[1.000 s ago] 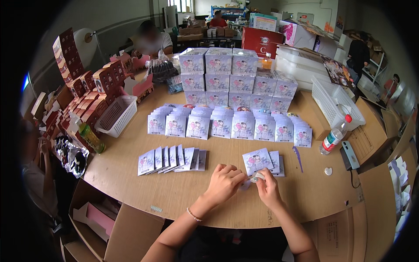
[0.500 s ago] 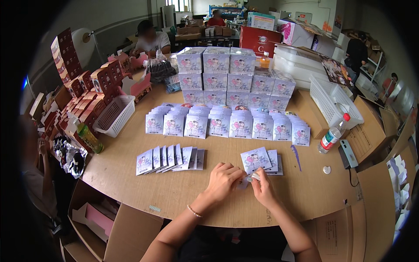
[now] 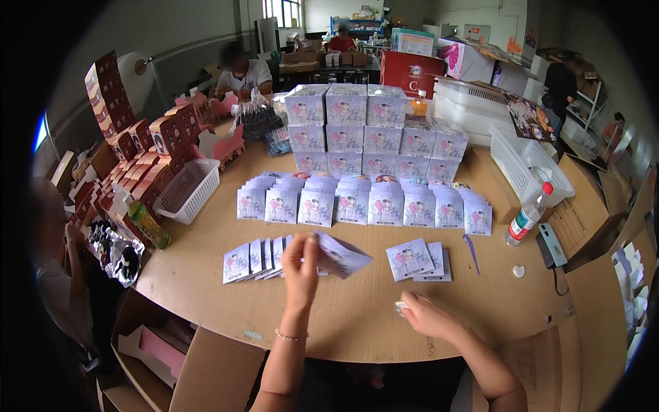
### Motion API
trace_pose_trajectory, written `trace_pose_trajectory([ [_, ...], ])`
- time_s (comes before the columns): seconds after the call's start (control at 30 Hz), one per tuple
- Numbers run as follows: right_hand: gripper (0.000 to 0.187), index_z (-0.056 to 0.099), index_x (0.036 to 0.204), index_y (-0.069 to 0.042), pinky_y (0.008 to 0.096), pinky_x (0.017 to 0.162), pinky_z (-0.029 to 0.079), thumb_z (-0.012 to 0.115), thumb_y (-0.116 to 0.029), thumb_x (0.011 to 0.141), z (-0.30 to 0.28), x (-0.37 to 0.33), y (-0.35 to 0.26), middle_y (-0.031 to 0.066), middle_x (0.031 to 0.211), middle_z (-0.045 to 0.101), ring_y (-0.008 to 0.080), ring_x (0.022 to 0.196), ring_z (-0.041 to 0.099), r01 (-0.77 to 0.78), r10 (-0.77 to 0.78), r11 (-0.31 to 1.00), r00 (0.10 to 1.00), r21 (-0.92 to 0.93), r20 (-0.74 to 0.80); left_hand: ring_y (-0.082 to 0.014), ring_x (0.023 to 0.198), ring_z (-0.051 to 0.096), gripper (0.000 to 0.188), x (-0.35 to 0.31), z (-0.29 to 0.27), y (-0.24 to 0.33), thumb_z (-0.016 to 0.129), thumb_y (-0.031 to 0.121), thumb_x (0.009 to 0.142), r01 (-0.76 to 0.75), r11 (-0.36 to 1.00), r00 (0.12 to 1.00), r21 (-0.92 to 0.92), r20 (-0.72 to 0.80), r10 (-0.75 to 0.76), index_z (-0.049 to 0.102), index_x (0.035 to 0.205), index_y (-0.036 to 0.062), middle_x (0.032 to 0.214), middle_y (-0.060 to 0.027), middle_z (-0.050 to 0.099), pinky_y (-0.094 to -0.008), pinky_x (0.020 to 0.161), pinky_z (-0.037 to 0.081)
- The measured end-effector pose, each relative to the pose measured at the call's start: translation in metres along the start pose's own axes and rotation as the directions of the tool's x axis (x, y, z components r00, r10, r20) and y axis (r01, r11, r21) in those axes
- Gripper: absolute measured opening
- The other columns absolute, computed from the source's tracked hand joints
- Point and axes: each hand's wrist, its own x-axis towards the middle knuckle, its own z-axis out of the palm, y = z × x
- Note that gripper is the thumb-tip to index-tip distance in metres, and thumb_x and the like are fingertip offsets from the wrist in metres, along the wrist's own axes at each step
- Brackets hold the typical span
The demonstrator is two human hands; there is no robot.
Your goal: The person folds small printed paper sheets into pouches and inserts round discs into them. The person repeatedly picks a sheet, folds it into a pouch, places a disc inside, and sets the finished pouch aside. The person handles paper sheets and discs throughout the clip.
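My left hand is raised over the right end of a fanned row of lavender printed packets. Its fingers pinch one flat lavender packet, which is tilted and smeared by motion. Nearer to me and to the right, my right hand is closed low over the table. A small whitish, shiny piece sticks out at its fingertips; its kind does not show. Just beyond that hand lies a short stack of similar packets.
Upright packet rows stand before stacked lavender boxes. White baskets flank them. At right are a red-capped bottle, a grey device, a purple strip and a white disc. A green bottle stands left.
My hands, together before, have moved apart. The left went left and up and now holds a packet; the right came slightly nearer with the small whitish piece.
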Motion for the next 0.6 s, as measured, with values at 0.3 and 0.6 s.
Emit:
trace_pose_trajectory([
  [0.3,0.023,0.055,0.095,-0.001,0.0386,0.073,0.048,0.064,-0.020,0.084,-0.035,-0.013,0.021,0.0126,0.096,0.061,0.0301,0.087,0.060,-0.127,0.015,0.896,0.967,-0.425,-0.255,-0.0005,0.066,0.044,0.021,0.020,0.023,-0.039,0.053,0.024,0.095,0.426,0.884,0.902,-0.195,0.174,-0.396,0.065,0.094,0.0067,0.074,0.0092,0.054,-0.0179,0.058,0.034],
  [0.6,0.029,0.059,0.111,0.000,0.0379,0.056,0.048,0.060,-0.003,0.082,0.013,0.087,0.003,0.0157,0.087,0.064,0.0326,0.066,0.061,0.341,-0.345,0.933,0.748,-0.118,-0.567,-0.0255,0.117,0.042,0.114,-0.007,0.038,-0.088,0.083,0.031,0.064,-0.021,0.991,0.957,0.131,0.288,-0.017,0.004,0.142,0.0069,0.131,-0.0158,0.031,-0.0404,0.097,0.039],
])
